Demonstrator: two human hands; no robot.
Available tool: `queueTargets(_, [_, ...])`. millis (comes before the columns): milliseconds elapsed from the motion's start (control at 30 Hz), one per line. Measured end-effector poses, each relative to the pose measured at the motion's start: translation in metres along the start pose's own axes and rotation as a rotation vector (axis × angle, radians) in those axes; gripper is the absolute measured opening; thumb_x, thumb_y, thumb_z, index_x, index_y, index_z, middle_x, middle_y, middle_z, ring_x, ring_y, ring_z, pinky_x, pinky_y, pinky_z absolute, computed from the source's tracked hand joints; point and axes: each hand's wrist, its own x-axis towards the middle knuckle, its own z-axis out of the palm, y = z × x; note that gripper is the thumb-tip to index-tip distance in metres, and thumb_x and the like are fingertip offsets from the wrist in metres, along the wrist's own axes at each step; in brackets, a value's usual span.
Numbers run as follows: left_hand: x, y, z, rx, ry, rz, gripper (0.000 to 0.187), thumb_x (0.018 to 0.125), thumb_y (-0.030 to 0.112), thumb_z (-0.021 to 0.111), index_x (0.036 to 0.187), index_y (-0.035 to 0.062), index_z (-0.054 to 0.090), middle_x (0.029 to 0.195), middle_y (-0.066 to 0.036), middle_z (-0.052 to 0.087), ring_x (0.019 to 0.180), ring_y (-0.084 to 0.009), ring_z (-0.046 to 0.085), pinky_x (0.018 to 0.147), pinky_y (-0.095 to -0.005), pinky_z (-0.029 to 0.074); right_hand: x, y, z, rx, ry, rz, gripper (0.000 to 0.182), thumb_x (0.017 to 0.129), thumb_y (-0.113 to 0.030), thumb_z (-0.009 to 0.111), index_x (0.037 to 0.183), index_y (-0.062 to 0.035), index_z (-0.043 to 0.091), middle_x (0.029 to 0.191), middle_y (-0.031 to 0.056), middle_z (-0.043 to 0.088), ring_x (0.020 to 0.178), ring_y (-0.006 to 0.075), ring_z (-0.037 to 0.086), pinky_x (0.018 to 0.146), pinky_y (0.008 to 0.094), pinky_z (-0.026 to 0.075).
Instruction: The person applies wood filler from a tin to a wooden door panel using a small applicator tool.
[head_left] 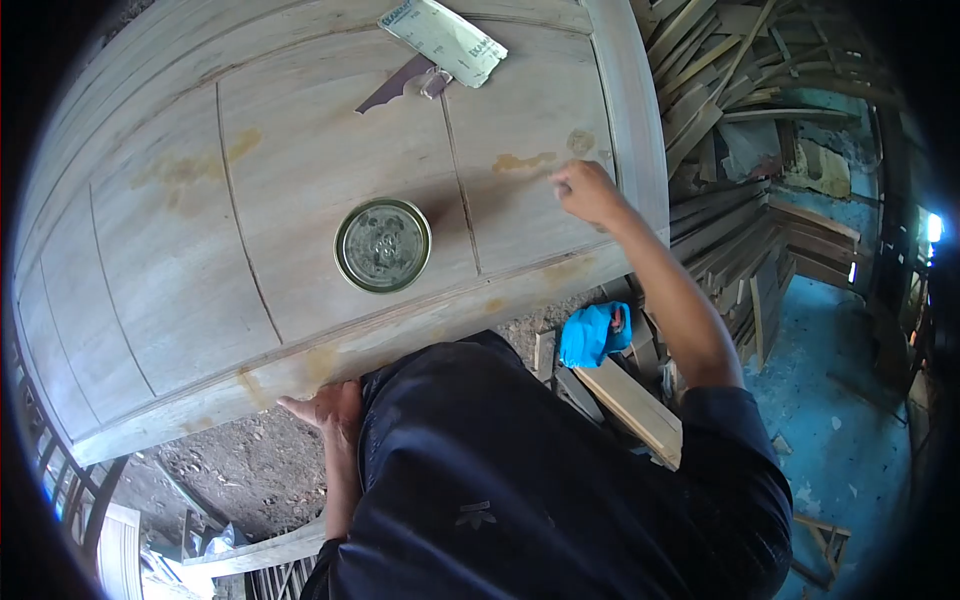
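Note:
A large pale wooden panel point(330, 130), with grooves and brown patches, lies in front of me. My right hand point(588, 192) is on its right part, next to a brown smear point(524, 162) and a round stain point(580, 142). Its fingers are curled together; whatever they hold, if anything, is hidden. At the near edge, my left hand point(338, 405) rests by the wood with a digit stretched out and nothing visible in it. A round metal can point(384, 246) stands on the panel between my hands. Further back lie a printed paper sheet point(445, 42) and a torn dark piece of paper point(395, 88).
Stacked wooden boards point(735, 220) and scraps fill the right side. Below the panel's near edge are a blue plastic bag point(592, 335) and a plank point(630, 405). Bare dirt ground point(250, 465) shows at lower left; a blue floor point(820, 370) lies at right.

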Motion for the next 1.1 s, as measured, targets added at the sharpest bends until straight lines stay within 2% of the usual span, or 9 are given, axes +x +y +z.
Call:
queueTargets(100, [0.0, 0.001, 0.001, -0.018, 0.064, -0.007, 0.105, 0.084, 0.091, 0.038, 0.159, 0.0168, 0.037, 0.165, -0.012, 0.034, 0.153, -0.0341, 0.026, 0.125, -0.0606, 0.014, -0.004, 0.01, -0.02, -0.063, -0.308, 0.012, 0.027, 0.086, -0.006, 0.07, 0.111, -0.0005, 0.075, 0.122, 0.02, 0.07, 0.112, 0.0375, 0.068, 0.099, 0.0423, 0.053])
queueTargets(200, [0.003, -0.001, -0.011, -0.058, 0.039, -0.013, 0.105, 0.085, 0.09, 0.038, 0.159, 0.0159, 0.037, 0.165, -0.013, 0.032, 0.153, -0.0345, 0.026, 0.125, -0.0603, 0.014, -0.006, 0.041, 0.015, 0.031, 0.201, -0.135, 0.027, 0.085, -0.008, 0.071, 0.11, -0.0005, 0.075, 0.119, 0.0206, 0.071, 0.11, 0.0388, 0.068, 0.099, 0.0409, 0.053])
queueTargets(300, [0.003, -0.001, -0.003, -0.042, 0.032, -0.036, 0.105, 0.085, 0.09, 0.039, 0.16, 0.0156, 0.035, 0.166, -0.013, 0.031, 0.154, -0.0346, 0.024, 0.126, -0.0601, 0.013, -0.01, 0.022, -0.025, -0.128, -0.391, 0.046, 0.029, 0.085, -0.006, 0.068, 0.113, -0.0004, 0.074, 0.113, 0.0235, 0.072, 0.108, 0.0396, 0.069, 0.097, 0.0419, 0.054])
queueTargets(433, [0.0, 0.0, -0.005, 0.003, -0.006, -0.013, 0.106, 0.085, 0.09, 0.039, 0.161, 0.017, 0.032, 0.166, -0.013, 0.029, 0.154, -0.0345, 0.023, 0.126, -0.06, 0.013, 0.013, 0.03, -0.011, 0.025, 0.019, 0.006, 0.028, 0.085, -0.008, 0.067, 0.111, -0.0024, 0.076, 0.115, 0.024, 0.072, 0.112, 0.037, 0.069, 0.1, 0.0424, 0.053])
queueTargets(600, [-0.002, 0.0, 0.001, 0.027, -0.014, 0.002, 0.104, 0.085, 0.089, 0.04, 0.161, 0.0184, 0.033, 0.166, -0.013, 0.031, 0.154, -0.0345, 0.023, 0.125, -0.0607, 0.013, -0.004, 0.025, -0.031, -0.055, -0.381, 0.012, 0.032, 0.085, -0.007, 0.066, 0.116, -0.0013, 0.074, 0.114, 0.0217, 0.073, 0.114, 0.038, 0.067, 0.101, 0.0422, 0.052])
queueTargets(667, [-0.003, -0.005, 0.001, 0.04, 0.005, 0.058, 0.103, 0.087, 0.088, 0.032, 0.161, 0.0168, 0.032, 0.166, -0.014, 0.031, 0.155, -0.0369, 0.022, 0.124, -0.0627, 0.012, -0.005, 0.04, -0.016, 0.062, 0.132, -0.054, 0.03, 0.084, -0.006, 0.066, 0.112, -0.0011, 0.075, 0.113, 0.0215, 0.074, 0.114, 0.0374, 0.068, 0.101, 0.0403, 0.053])
queueTargets(867, [-0.001, -0.002, -0.004, 0.019, -0.049, 0.003, 0.103, 0.086, 0.088, 0.04, 0.162, 0.0184, 0.03, 0.167, -0.014, 0.028, 0.155, -0.0355, 0.021, 0.126, -0.0619, 0.009, -0.012, 0.06, -0.028, -0.02, -0.295, 0.028, 0.029, 0.087, -0.005, 0.067, 0.115, -0.0008, 0.074, 0.118, 0.0186, 0.072, 0.112, 0.0347, 0.068, 0.098, 0.0392, 0.053])
queueTargets(1000, [-0.004, -0.003, 0.0, -0.034, 0.009, -0.053, 0.102, 0.087, 0.088, 0.038, 0.162, 0.0187, 0.03, 0.168, -0.015, 0.026, 0.155, -0.0367, 0.02, 0.126, -0.0621, 0.009, -0.002, 0.048, 0.016, 0.088, 0.085, -0.015, 0.027, 0.087, -0.012, 0.07, 0.113, -0.0029, 0.076, 0.11, 0.02, 0.074, 0.103, 0.0376, 0.071, 0.095, 0.0408, 0.054])
queueTargets(1100, [-0.007, -0.005, 0.004, 0.027, -0.011, 0.013, 0.102, 0.087, 0.088, 0.037, 0.162, 0.0189, 0.031, 0.168, -0.015, 0.025, 0.155, -0.0373, 0.02, 0.125, -0.0624, 0.011, 0.003, 0.018, -0.03, 0.089, -0.145, 0.116, 0.026, 0.087, -0.012, 0.071, 0.111, -0.0031, 0.076, 0.1, 0.0212, 0.075, 0.097, 0.0393, 0.072, 0.092, 0.0419, 0.055])
